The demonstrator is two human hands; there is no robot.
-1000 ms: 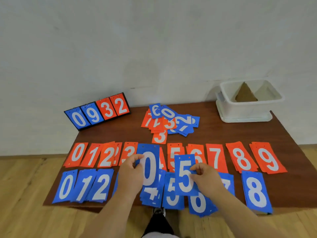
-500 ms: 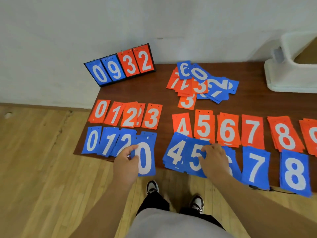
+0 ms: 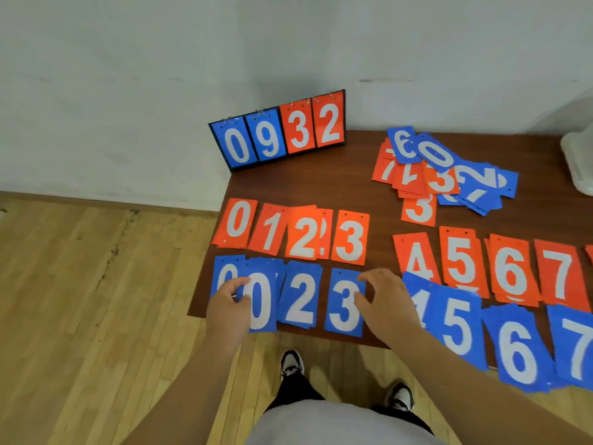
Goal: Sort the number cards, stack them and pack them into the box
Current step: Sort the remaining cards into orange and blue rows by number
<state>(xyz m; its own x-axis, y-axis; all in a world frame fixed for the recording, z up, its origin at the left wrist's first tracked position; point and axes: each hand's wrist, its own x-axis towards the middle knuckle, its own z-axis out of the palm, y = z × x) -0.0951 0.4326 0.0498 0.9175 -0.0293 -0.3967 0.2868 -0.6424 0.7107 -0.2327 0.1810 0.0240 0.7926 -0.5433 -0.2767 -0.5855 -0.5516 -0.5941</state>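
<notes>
Sorted number cards lie in two rows on the brown table. The back row is orange, from orange 0 to orange 7. The front row is blue. My left hand pinches a blue 0 card by its left edge, over the blue 0 pile and the pile right of it. My right hand rests with loose fingers on the right edge of the blue 3 card, partly covering the blue 4. The white box shows only at the right edge.
A loose pile of unsorted orange and blue cards lies at the back of the table. A flip scoreboard stand reading 0932 stands at the back left corner against the wall. Wooden floor and my shoes are below the table's front edge.
My left hand carried the blue 0 card leftwards over the blue 0 and 1 piles. My right hand left the blue 5 and moved left to the blue 3. The view swung left.
</notes>
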